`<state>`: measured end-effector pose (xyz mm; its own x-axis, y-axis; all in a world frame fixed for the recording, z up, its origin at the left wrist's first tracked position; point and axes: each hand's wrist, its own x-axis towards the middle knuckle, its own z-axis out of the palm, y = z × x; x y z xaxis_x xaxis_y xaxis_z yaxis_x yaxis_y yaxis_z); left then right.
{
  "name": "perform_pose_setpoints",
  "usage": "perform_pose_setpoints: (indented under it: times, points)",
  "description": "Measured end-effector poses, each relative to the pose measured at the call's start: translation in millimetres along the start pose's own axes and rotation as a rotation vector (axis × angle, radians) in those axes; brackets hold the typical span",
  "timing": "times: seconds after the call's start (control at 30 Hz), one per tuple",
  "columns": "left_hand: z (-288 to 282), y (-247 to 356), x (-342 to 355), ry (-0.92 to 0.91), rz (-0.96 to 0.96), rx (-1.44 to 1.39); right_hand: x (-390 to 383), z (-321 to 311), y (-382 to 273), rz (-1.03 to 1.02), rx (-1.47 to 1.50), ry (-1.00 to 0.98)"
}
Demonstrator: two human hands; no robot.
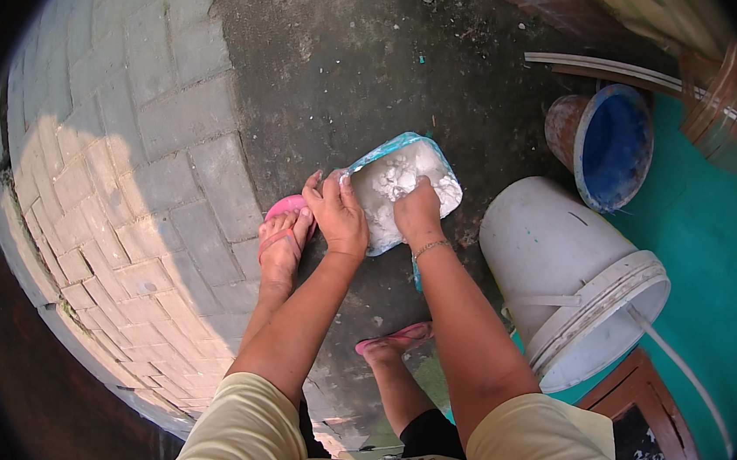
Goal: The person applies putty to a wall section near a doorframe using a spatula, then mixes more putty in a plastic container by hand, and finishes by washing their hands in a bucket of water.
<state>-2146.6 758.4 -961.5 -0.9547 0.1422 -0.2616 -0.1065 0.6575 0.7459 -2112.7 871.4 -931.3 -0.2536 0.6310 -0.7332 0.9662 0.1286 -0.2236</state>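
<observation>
A shallow blue tray (pixel 412 137) with rounded corners rests on the dark ground in front of me. Lumpy white powder or paste (pixel 400 170) fills much of it. At the tray's left side my left hand (pixel 339 217) grips the rim, with white smears on its fingertips. My right hand (pixel 419 212), with a thin bracelet at the wrist, reaches into the white material. Its fingers are curled down and partly hidden, so what they hold does not show. A narrow blue piece sticks out below the tray beside the right wrist.
Right of the tray a large white bucket (pixel 552 237) lies on its side, with a blue-lined tub (pixel 617 147) tipped beyond it. Pale strips (pixel 610 70) lie farther back. Grey paving (pixel 156 150) stretches on the left. My feet, in pink sandals (pixel 394 337), flank the tray's near side.
</observation>
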Motion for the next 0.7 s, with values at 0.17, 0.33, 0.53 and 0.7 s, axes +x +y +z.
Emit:
perform_pose_setpoints:
  times: [0.17, 0.33, 0.53, 0.7]
  points:
    - [1.8, -1.3, -0.6, 0.014, -0.020, -0.052, -13.4, -1.2, -10.8, 0.038, -0.053, -0.029]
    - [3.0, 2.8, -3.0, 0.027, -0.014, 0.026, 1.8, -2.1, -9.6, 0.025, -0.047, -0.047]
    - [8.0, 7.9, -1.3, -0.032, 0.016, -0.088, -18.7, 56.3, 26.0, 0.108, 0.275, -0.110]
    - [0.3, 10.3, 0.8, -0.054, -0.008, -0.142, -31.4, 27.1, -1.0, 0.059, -0.145, -0.224]
